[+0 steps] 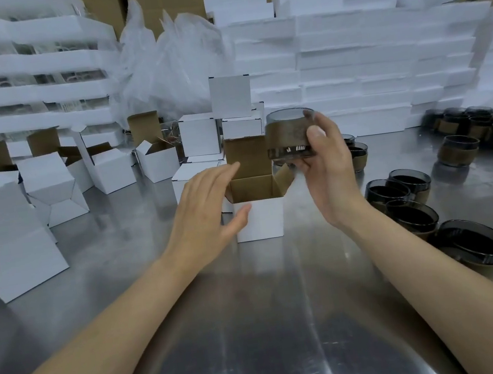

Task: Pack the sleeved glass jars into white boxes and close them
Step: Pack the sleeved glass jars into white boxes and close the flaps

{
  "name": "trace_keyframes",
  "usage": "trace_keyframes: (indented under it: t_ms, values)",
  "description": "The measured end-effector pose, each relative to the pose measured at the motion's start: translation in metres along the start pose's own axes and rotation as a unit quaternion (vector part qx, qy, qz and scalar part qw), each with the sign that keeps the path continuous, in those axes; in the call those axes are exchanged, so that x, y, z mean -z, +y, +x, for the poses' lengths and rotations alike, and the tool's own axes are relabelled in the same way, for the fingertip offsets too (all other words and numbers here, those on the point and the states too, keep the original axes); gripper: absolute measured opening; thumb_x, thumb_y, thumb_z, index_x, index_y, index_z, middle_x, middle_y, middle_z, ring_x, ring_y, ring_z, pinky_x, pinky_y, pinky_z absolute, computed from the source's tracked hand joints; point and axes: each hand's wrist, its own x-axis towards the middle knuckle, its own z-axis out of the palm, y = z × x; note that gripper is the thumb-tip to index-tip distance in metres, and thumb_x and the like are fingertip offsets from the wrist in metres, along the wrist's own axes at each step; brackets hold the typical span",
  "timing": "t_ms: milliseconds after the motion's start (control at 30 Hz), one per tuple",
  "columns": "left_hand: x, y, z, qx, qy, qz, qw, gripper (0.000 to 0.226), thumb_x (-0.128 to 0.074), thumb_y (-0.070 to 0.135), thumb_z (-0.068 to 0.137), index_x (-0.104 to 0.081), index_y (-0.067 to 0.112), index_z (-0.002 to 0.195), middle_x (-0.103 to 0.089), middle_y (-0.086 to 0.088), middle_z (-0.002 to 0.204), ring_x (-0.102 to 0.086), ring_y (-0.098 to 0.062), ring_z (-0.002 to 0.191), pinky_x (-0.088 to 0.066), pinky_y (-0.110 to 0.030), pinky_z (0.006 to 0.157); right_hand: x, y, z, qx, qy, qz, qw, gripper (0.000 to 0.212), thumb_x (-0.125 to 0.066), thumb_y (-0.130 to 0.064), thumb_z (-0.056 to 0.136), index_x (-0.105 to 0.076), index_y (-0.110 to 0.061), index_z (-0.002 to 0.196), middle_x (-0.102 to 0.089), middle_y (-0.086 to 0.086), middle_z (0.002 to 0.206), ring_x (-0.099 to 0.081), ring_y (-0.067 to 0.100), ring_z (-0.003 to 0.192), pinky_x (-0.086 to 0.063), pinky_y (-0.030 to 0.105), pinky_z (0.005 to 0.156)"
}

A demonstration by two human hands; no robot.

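Sitting at far left on steel table (154, 261): spare white boxes (51, 187), lids up. Left hand (206, 204) spreading wide, fingers straight, steadying left side of open box (260, 216) at centre, thumb touching its white wall. Lid flap (247, 155) standing upright behind opening. Right hand (324, 170) gripping sleeved jar (290, 135), hovering just above and right of box mouth. Step: loading jar. Next likely calling for centring jar, lowering upright, then folding flaps. More jars (409, 196) waiting at right.

Open white box (260, 216) mouth unobstructed from above; lid flap upright at rear. Steel table (257, 326) bare in front. Loose jars (410, 199) crowd right, open boxes (51, 187) left.
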Motion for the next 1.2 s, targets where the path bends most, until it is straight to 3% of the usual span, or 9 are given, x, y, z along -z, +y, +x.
trace_keyframes:
  t_ms: [100,233,400,500,633,700,800,967,1200]
  values:
    - [0.002,0.003,0.001,0.029,0.000,-0.019,0.999,0.069,-0.064,0.034,0.085,-0.037,0.009,0.144,-0.049,-0.005,0.139,-0.043,-0.017,0.126,-0.025,-0.022,0.107,-0.006,0.005,-0.011,0.017,-0.025,-0.131,0.991,0.038,-0.064,-0.033,0.082,-0.056,-0.030,0.120,-0.060,0.005,0.119,-0.058,0.019,0.115,-0.051,0.035,0.092]
    - [0.003,0.006,0.001,0.031,-0.003,-0.020,0.999,0.071,-0.061,0.041,0.086,-0.036,0.011,0.145,-0.051,-0.006,0.137,-0.047,-0.019,0.120,-0.029,-0.025,0.103,-0.006,0.017,-0.024,0.017,-0.100,-0.230,0.968,0.046,-0.062,-0.025,0.086,-0.050,-0.016,0.130,-0.053,0.003,0.122,-0.056,-0.009,0.106,-0.047,0.011,0.082]
    - [0.003,0.004,0.001,0.024,0.016,-0.009,1.000,0.066,-0.066,0.040,0.082,-0.047,0.009,0.137,-0.055,-0.010,0.133,-0.042,-0.018,0.122,-0.034,-0.035,0.101,-0.005,0.021,-0.025,-0.013,-0.124,-0.241,0.963,0.043,-0.058,-0.029,0.087,-0.050,-0.025,0.129,-0.056,0.005,0.127,-0.056,0.009,0.115,-0.047,0.030,0.098]
    - [0.003,0.003,0.001,0.029,0.019,-0.014,0.999,0.065,-0.067,0.043,0.080,-0.050,0.009,0.134,-0.056,-0.009,0.131,-0.043,-0.017,0.121,-0.035,-0.034,0.101,-0.004,0.021,-0.024,-0.015,-0.142,-0.262,0.954,0.044,-0.055,-0.032,0.088,-0.047,-0.029,0.131,-0.056,0.000,0.127,-0.053,0.013,0.118,-0.044,0.033,0.103]
    - [0.004,0.002,0.000,0.052,0.017,-0.025,0.998,0.065,-0.060,0.047,0.077,-0.051,0.012,0.131,-0.057,-0.004,0.128,-0.047,-0.018,0.118,-0.033,-0.028,0.102,0.001,0.021,-0.027,-0.018,-0.174,-0.326,0.929,0.061,-0.060,-0.033,0.086,-0.037,-0.030,0.142,-0.053,-0.011,0.126,-0.049,-0.001,0.115,-0.038,0.014,0.097]
    - [0.004,0.001,0.000,0.061,0.015,-0.027,0.998,0.064,-0.062,0.043,0.076,-0.052,0.012,0.131,-0.057,-0.003,0.127,-0.048,-0.018,0.119,-0.032,-0.026,0.102,0.001,0.020,-0.030,-0.008,-0.160,-0.349,0.923,0.071,-0.068,-0.035,0.082,-0.035,-0.031,0.145,-0.053,-0.017,0.125,-0.049,-0.004,0.117,-0.036,0.016,0.102]
    - [0.004,0.001,0.001,0.073,0.018,-0.033,0.997,0.063,-0.061,0.042,0.077,-0.051,0.012,0.131,-0.058,-0.003,0.124,-0.048,-0.017,0.116,-0.032,-0.025,0.101,-0.007,0.017,-0.032,0.071,-0.115,-0.419,0.898,0.074,-0.078,-0.042,0.074,-0.042,-0.033,0.139,-0.053,-0.020,0.120,-0.051,0.000,0.115,-0.032,0.039,0.111]
    - [0.004,0.002,0.002,0.080,0.020,-0.056,0.995,0.063,-0.056,0.048,0.077,-0.052,0.012,0.129,-0.059,-0.001,0.122,-0.047,-0.015,0.114,-0.034,-0.027,0.099,-0.027,0.017,-0.039,0.179,-0.046,-0.490,0.852,0.081,-0.081,-0.054,0.059,-0.056,-0.022,0.130,-0.050,-0.009,0.117,-0.054,0.015,0.106,-0.016,0.014,0.101]
    - [0.004,0.001,0.002,0.066,0.020,-0.073,0.995,0.059,-0.056,0.043,0.074,-0.055,0.009,0.123,-0.059,-0.002,0.118,-0.048,-0.016,0.110,-0.036,-0.029,0.097,-0.038,0.019,-0.045,0.228,-0.037,-0.509,0.829,0.084,-0.084,-0.051,0.054,-0.058,-0.017,0.126,-0.051,0.000,0.120,-0.051,0.012,0.108,-0.022,0.027,0.099]
